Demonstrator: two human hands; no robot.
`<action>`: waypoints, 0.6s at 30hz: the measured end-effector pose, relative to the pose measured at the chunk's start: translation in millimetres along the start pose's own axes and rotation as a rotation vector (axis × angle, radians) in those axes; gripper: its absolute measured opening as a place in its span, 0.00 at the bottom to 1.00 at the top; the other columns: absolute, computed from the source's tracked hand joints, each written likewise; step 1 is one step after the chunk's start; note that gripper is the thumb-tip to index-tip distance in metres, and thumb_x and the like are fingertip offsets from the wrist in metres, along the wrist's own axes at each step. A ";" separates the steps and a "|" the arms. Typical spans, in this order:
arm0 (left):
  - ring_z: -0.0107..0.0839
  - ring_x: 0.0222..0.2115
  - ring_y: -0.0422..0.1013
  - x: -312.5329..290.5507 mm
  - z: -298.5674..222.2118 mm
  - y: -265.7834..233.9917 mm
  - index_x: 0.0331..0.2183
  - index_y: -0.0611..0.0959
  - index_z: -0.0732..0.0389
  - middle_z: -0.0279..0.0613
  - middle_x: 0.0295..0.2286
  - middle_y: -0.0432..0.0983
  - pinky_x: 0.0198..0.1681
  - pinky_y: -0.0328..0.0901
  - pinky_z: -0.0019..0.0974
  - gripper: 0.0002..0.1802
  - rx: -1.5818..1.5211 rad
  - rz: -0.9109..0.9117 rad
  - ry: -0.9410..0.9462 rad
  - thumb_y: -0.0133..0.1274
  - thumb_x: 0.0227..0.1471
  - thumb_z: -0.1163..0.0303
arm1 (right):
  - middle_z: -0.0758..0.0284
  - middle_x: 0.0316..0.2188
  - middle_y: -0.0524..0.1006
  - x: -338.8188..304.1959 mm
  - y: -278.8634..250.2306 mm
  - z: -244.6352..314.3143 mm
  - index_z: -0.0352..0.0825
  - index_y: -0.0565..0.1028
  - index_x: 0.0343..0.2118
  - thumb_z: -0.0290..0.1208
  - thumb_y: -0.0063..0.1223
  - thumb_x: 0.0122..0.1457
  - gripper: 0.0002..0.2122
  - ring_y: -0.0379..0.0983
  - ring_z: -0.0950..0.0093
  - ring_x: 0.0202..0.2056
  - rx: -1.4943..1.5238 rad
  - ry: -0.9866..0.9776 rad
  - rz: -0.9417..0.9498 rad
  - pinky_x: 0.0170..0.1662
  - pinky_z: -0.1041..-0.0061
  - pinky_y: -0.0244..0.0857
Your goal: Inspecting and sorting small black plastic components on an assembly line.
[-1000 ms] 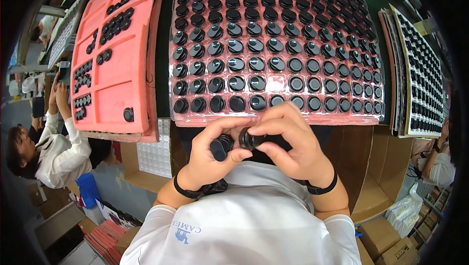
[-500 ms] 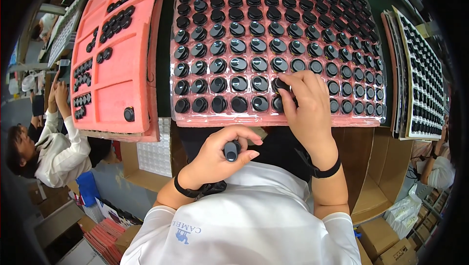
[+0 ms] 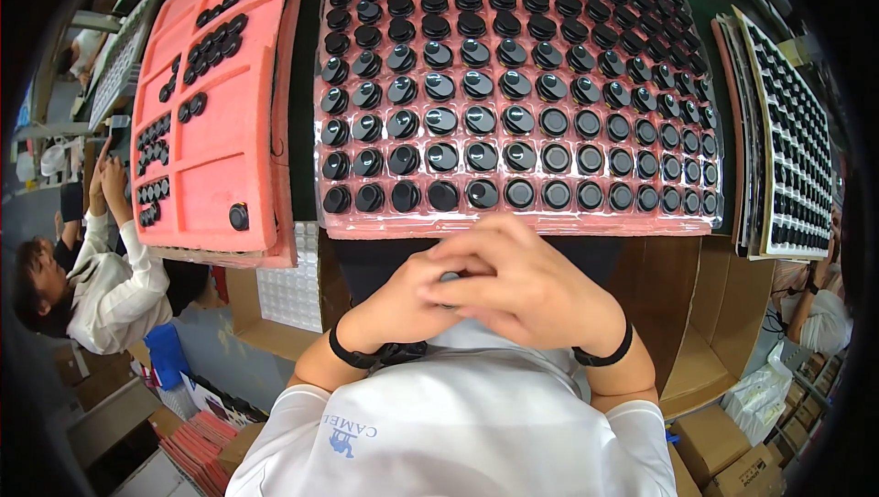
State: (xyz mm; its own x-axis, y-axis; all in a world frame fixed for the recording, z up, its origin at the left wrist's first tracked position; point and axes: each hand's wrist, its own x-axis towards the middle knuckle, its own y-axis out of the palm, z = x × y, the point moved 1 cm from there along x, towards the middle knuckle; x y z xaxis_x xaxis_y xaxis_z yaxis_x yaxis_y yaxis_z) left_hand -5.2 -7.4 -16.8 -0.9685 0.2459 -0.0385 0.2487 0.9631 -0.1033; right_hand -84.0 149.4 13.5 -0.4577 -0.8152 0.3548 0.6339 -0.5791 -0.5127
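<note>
In front of my chest both hands meet around a small black round cap-like part point(image 3: 449, 278), mostly hidden by fingers. My left hand point(image 3: 400, 290) is closed on it from the left. My right hand point(image 3: 522, 282) lies over it, fingers curled and slightly blurred. Just beyond my hands, a clear plastic tray point(image 3: 403, 225) on pink foam carries rows of black round parts. Many bear a glossy oval top, such as the oval-topped part point(image 3: 482, 193) in the nearest row. At the near right are flatter round parts with a plain ring face, such as the ring-faced part point(image 3: 556, 194).
A pink foam tray point(image 3: 215, 188) at the left holds loose black parts in compartments. At the right, a white tray of black parts point(image 3: 778, 140) leans against stacked boards. Open cardboard boxes point(image 3: 700, 341) stand below. A co-worker point(image 3: 114, 282) is at the far left.
My right hand has left the tray and come back to my left hand, covering the part held there. An oval-topped part now shows where my right fingers were.
</note>
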 end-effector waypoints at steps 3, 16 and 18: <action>0.33 0.33 0.72 0.4 0.0 1.2 0.36 0.78 0.65 0.42 0.33 0.75 0.38 0.66 0.32 0.14 -0.029 0.062 -0.014 0.58 0.43 0.78 | 0.66 0.37 0.71 -4.7 3.8 0.0 0.38 0.78 0.36 0.23 0.61 0.42 0.14 0.65 0.65 0.39 0.047 -0.031 0.053 0.44 0.69 0.60; 0.26 0.30 0.70 -1.3 -1.0 -0.4 0.33 0.79 0.66 0.40 0.31 0.76 0.34 0.65 0.28 0.07 -0.024 0.043 -0.029 0.54 0.46 0.81 | 0.64 0.31 0.71 -16.9 -18.0 -31.5 0.34 0.75 0.37 0.23 0.61 0.43 0.15 0.65 0.65 0.33 -0.522 0.234 -0.235 0.38 0.70 0.60; 0.25 0.29 0.69 -2.2 -1.2 -0.9 0.32 0.79 0.66 0.40 0.31 0.76 0.33 0.64 0.27 0.07 -0.032 0.024 -0.027 0.54 0.46 0.82 | 0.64 0.31 0.71 -15.8 -18.3 -32.4 0.34 0.75 0.37 0.23 0.61 0.44 0.15 0.66 0.65 0.33 -0.650 0.228 -0.214 0.37 0.71 0.60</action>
State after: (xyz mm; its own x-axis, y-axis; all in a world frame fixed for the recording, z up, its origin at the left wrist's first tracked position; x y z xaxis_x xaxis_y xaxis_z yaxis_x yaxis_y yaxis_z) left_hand -3.4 -8.7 -15.4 -0.9614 0.2667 -0.0672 0.2712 0.9599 -0.0706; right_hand -108.6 173.2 -8.1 -0.6939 -0.6214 0.3638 0.0493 -0.5451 -0.8369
